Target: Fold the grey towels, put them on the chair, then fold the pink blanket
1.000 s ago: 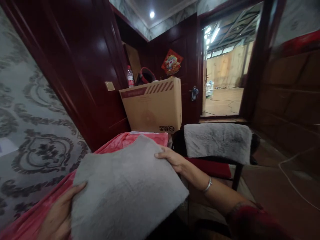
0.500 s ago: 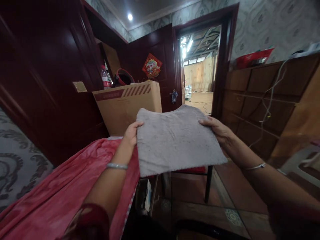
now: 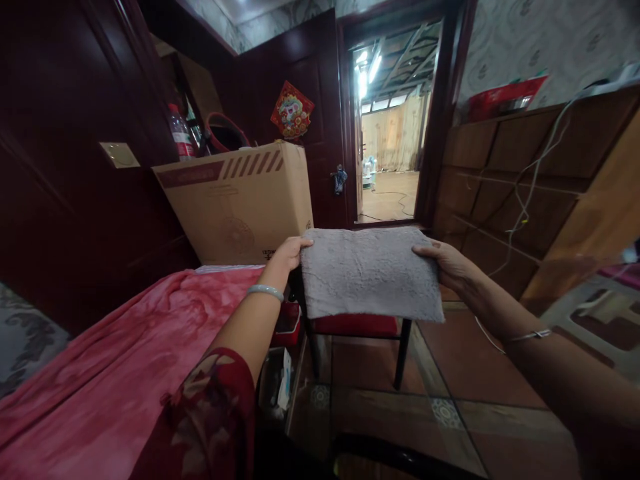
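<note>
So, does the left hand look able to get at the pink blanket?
Probably yes, after letting go: the left hand grips the gray cloth by its edge, but the pink blanket lies close by, its upper side uncovered.

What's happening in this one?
A person holds a grey cloth spread out by its sides, the left hand pinching near one upper corner and the right hand near the other. It hangs in front of the view of a chair's back, above the red seat; whether it rests on the chair can't be told. To the left lies a pink blanket, with a carton beyond it.
</note>
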`<control>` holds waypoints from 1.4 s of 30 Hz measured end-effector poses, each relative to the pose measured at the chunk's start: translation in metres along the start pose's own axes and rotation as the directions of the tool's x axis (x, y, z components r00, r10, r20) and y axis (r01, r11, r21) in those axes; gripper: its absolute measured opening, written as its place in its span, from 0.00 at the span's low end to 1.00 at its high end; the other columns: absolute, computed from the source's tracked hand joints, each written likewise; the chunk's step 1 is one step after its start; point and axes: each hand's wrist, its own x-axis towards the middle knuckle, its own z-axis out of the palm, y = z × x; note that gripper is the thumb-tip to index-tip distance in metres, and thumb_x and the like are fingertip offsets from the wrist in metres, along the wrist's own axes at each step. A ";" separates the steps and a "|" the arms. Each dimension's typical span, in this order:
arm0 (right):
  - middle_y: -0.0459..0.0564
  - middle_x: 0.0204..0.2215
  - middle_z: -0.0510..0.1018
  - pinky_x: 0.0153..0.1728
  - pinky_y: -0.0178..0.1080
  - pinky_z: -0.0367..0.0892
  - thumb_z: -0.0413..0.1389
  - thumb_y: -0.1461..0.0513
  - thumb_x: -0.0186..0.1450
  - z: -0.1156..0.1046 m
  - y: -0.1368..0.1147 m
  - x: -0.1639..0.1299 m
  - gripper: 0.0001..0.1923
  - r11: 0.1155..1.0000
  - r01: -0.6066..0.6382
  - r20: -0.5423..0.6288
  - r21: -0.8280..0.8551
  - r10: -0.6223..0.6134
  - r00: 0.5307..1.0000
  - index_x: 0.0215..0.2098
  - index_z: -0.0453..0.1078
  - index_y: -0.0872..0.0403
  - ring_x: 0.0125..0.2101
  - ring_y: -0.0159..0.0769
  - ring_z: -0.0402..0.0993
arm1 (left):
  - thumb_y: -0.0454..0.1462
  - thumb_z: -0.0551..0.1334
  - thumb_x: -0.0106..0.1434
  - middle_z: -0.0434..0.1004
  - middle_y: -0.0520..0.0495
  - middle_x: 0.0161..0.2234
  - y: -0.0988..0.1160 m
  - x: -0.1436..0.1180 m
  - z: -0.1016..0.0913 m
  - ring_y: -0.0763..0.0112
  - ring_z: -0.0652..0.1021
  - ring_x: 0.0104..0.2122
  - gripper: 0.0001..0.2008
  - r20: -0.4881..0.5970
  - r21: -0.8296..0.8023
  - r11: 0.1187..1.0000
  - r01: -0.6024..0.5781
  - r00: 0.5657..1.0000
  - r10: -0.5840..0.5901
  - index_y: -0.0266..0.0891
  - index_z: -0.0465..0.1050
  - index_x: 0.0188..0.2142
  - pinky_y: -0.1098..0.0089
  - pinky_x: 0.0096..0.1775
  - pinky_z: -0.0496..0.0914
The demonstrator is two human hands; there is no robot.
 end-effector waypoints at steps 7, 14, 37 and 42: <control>0.49 0.31 0.80 0.30 0.39 0.72 0.67 0.64 0.50 0.002 -0.005 0.002 0.17 0.999 -0.049 -0.025 -0.001 0.049 0.999 0.38 0.74 0.53 0.26 0.37 0.74 | 0.23 0.65 0.44 0.77 0.46 0.22 0.000 0.002 -0.003 0.62 0.81 0.29 0.11 -0.030 0.055 0.995 -0.086 0.996 0.088 0.32 0.76 0.29 0.63 0.41 0.76; 0.50 0.32 0.81 0.28 0.39 0.73 0.67 0.61 0.50 0.007 -0.009 0.003 0.19 0.993 -0.026 -0.006 -0.117 0.026 1.000 0.41 0.75 0.53 0.27 0.38 0.75 | 0.26 0.66 0.44 0.73 0.48 0.19 -0.003 0.001 0.003 0.62 0.79 0.27 0.07 -0.142 0.260 0.957 -0.125 0.976 0.166 0.35 0.72 0.22 0.63 0.37 0.74; 0.59 0.66 0.65 0.59 0.56 0.63 0.43 0.34 0.67 0.041 -0.006 0.015 0.45 -0.220 0.499 0.545 -0.838 -0.307 0.780 0.71 0.56 0.51 0.62 0.56 0.65 | 0.58 0.53 0.69 0.66 0.32 0.64 -0.037 -0.041 0.027 0.49 0.65 0.64 0.37 0.527 0.850 -0.286 -0.442 0.706 0.474 0.33 0.60 0.66 0.46 0.65 0.56; 0.60 0.65 0.66 0.56 0.57 0.65 0.45 0.32 0.65 0.038 -0.009 0.017 0.49 -0.185 0.530 0.561 -0.828 -0.286 0.777 0.72 0.54 0.52 0.59 0.58 0.68 | 0.56 0.51 0.70 0.75 0.37 0.56 -0.029 -0.027 0.024 0.52 0.73 0.56 0.32 0.546 0.835 -0.236 -0.497 0.691 0.474 0.35 0.65 0.62 0.53 0.57 0.65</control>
